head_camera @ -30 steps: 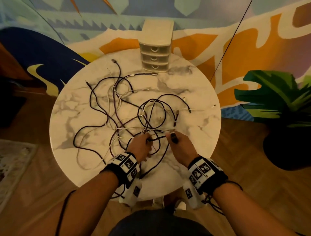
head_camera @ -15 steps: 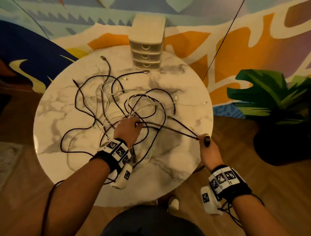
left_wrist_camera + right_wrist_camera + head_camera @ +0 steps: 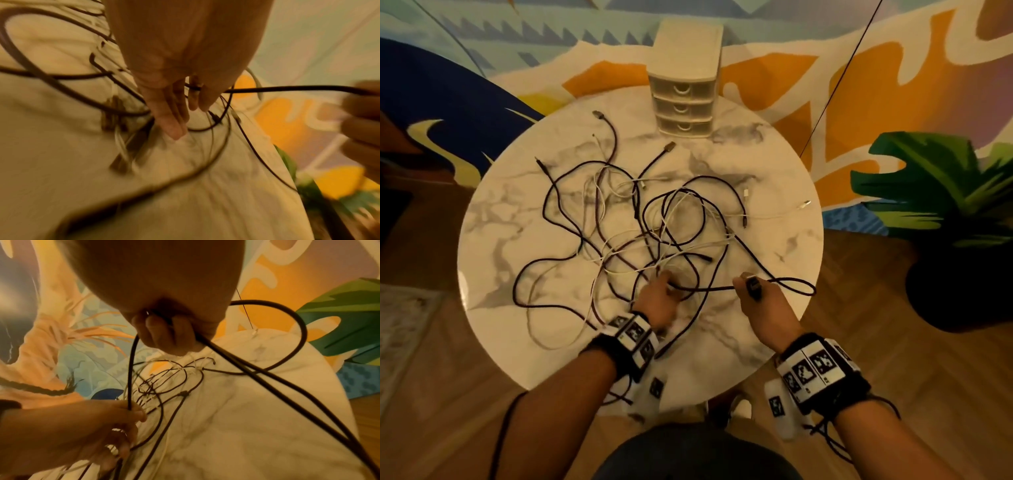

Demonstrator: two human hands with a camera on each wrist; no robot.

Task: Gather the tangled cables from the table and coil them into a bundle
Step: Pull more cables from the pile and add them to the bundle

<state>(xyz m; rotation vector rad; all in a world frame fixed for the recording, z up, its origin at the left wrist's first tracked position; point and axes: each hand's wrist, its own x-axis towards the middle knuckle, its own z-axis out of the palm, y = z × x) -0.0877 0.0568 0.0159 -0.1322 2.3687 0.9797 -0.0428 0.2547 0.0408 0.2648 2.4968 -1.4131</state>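
A tangle of dark and white cables (image 3: 654, 222) sprawls over the round marble table (image 3: 739, 342). My left hand (image 3: 657, 298) sits at the tangle's near edge and pinches a dark cable (image 3: 709, 289), which runs taut across to my right hand (image 3: 751, 291). In the left wrist view the same dark cable (image 3: 287, 88) leaves my left hand (image 3: 180, 105) toward the right. My right hand (image 3: 164, 331) grips the cable's plug end with curled fingers, and a slack loop (image 3: 298, 324) of it hangs out to the right. The rest of the tangle lies flat on the table.
A small beige three-drawer unit (image 3: 685, 102) stands at the table's far edge. A potted plant (image 3: 945, 205) is on the floor to the right. Loose cable plugs lie toward the far left and right rim. A painted wall rises behind.
My right hand, which had pulled the dark cable out past the table's right edge, has come back toward my left hand, leaving a loop at the right. My left hand stays at the tangle.
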